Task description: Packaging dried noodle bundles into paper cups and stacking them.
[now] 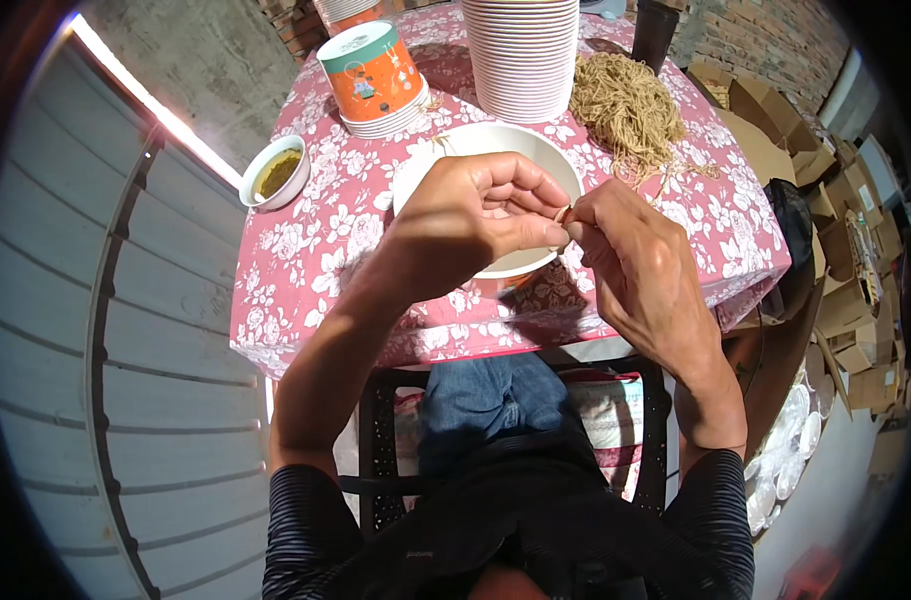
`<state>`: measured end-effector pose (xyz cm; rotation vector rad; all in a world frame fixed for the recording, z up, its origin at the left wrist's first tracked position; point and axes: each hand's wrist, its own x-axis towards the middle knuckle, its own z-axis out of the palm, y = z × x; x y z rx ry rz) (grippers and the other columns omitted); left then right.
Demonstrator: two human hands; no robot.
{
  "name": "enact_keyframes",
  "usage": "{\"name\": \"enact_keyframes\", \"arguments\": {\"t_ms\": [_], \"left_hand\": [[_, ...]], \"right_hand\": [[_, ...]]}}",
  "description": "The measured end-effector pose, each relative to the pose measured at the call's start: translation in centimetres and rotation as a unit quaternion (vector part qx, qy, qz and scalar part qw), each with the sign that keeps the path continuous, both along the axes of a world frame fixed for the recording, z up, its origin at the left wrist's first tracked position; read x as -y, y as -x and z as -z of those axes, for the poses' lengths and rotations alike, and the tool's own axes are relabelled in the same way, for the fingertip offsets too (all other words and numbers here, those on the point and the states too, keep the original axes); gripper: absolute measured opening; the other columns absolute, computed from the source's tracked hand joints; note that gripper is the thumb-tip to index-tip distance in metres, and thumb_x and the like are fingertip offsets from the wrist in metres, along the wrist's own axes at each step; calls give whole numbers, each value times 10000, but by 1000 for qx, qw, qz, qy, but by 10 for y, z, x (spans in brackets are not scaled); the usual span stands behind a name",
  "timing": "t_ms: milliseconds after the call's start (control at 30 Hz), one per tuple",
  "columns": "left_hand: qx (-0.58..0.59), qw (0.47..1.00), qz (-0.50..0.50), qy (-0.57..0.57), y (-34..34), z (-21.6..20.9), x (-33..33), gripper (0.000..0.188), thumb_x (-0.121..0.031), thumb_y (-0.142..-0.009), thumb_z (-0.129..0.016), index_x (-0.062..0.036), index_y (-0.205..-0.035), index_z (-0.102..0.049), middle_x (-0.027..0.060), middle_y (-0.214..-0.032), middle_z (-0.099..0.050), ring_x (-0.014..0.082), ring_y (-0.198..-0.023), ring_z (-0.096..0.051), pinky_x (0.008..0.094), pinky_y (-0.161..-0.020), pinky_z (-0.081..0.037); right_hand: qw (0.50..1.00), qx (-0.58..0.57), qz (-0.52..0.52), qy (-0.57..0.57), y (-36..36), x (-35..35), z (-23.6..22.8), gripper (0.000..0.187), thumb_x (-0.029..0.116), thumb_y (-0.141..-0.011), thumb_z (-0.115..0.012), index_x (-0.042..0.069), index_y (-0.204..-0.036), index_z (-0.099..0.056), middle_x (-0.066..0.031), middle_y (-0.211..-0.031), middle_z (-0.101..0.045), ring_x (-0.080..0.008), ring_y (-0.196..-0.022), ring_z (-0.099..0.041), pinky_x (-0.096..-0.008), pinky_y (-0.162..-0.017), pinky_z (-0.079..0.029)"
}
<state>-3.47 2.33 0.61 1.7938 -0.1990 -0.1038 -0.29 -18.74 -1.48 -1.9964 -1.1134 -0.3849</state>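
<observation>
My left hand point(465, 210) and my right hand point(640, 262) meet fingertip to fingertip over the right side of a white paper bucket point(531, 142). Both are closed in a pinch. A small tan piece point(564, 213), perhaps a bit of twine, shows between the fingertips; its full shape is hidden. The bucket stands upright near the table's front edge, and my left hand covers much of its opening. Beyond my right hand lies a loose heap of tan twine point(627, 112), with strands trailing toward that hand.
A tall stack of white paper buckets point(521, 60) rises behind. An orange and green bucket point(377, 85) sits upside down on others at back left. A small bowl of yellowish-brown contents point(278, 178) stands on the flowered tablecloth point(325, 240). A dark cup point(655, 35) and cardboard boxes point(855, 195) are right.
</observation>
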Motion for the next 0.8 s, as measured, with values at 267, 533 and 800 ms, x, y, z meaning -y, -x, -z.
{"name": "enact_keyframes", "arguments": {"t_ms": [267,533,800], "left_hand": [[53,997,-26,-58,2,4,5,271,-34,-869,-812,63,-1091,-690,111,-995,-742,148,-929,-715,269,-859,-588],[51,993,-35,-99,6,6,7,230,-38,-887,-791,60,-1073,-698,97,-977,-744,135,-894,-715,259,-828,-591],[-49,998,-30,34,1,7,1,265,-34,-897,-772,64,-1124,-675,116,-999,-735,146,-895,-711,263,-818,-588]], "right_hand": [[993,-117,-13,-6,-2,1,-2,131,37,-966,-646,-56,-887,-599,-206,-738,-619,-383,-647,-644,-437,-570,-472],[939,-305,-60,-145,-5,1,13,198,131,-1052,-601,-33,-949,-645,-48,-714,-651,-125,-590,-625,-298,-545,-496],[955,-251,-107,-114,-13,10,13,489,30,-935,-655,-15,-1406,-531,-161,-1287,-651,-139,-786,-673,-290,-681,-556]]}}
